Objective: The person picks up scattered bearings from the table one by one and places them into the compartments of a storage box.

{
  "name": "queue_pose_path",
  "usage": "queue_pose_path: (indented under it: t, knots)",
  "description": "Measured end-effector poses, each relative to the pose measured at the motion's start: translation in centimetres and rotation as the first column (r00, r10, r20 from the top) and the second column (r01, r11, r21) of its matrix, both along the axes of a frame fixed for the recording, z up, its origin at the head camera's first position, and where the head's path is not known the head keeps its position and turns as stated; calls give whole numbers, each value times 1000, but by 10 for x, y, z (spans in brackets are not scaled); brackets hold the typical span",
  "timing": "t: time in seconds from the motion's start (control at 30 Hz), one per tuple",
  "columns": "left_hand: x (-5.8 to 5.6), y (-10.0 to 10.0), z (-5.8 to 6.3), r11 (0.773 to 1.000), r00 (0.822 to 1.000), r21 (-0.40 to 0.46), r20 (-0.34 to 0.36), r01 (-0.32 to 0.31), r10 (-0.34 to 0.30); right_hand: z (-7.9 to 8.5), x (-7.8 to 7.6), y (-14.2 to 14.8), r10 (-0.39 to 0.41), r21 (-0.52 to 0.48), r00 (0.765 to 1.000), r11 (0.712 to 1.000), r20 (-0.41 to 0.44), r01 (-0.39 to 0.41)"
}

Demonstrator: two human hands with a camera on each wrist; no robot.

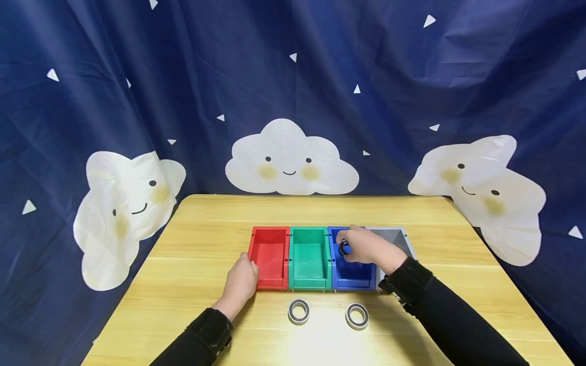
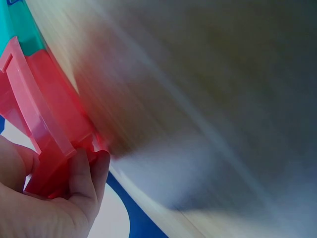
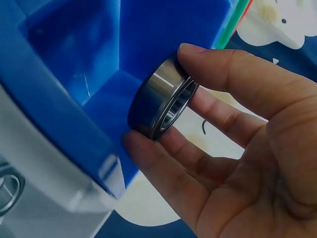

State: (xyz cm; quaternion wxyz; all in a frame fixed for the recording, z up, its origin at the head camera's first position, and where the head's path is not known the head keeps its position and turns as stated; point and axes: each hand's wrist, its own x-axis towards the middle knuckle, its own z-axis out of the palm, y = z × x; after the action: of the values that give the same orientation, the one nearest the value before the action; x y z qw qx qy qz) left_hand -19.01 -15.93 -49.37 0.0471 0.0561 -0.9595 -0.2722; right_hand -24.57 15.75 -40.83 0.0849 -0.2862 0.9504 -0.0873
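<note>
My right hand (image 1: pixel 366 248) is over the blue bin (image 1: pixel 352 283), pinching a ball bearing (image 3: pixel 163 96) between thumb and fingertips. Tilted on its side, the bearing shows a shiny steel outer ring in the right wrist view. With fingers and thumb about its wall, my left hand (image 1: pixel 241 278) grips the red bin (image 1: pixel 271 252) at its near left side. The left wrist view shows those fingers (image 2: pixel 81 178) curled round the red plastic. Between the red and blue bins stands a green bin (image 1: pixel 310 254).
A grey bin (image 1: pixel 392 235) stands at the right end of the row, partly behind the right wrist; another bearing (image 3: pixel 9 188) shows there. Two bearings, a left one (image 1: pixel 299 311) and a right one (image 1: pixel 356 316), lie flat on the wooden table (image 1: pixel 183 305) before the bins. A blue curtain (image 1: pixel 293 76) hangs behind.
</note>
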Motion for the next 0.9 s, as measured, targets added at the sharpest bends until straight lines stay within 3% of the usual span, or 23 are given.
queue_pose_path:
  t: [0.5,0.9]
  knots:
    - [-1,-1,-2,1000,1000,-17,-3,8,-8,-24,-8,-5,-91,10,995,996,34,91]
    - [0,-1,-1,1000,1000,-3,-3,6,-6,-37,-10,-8,-45,-4,999,999,-9,45]
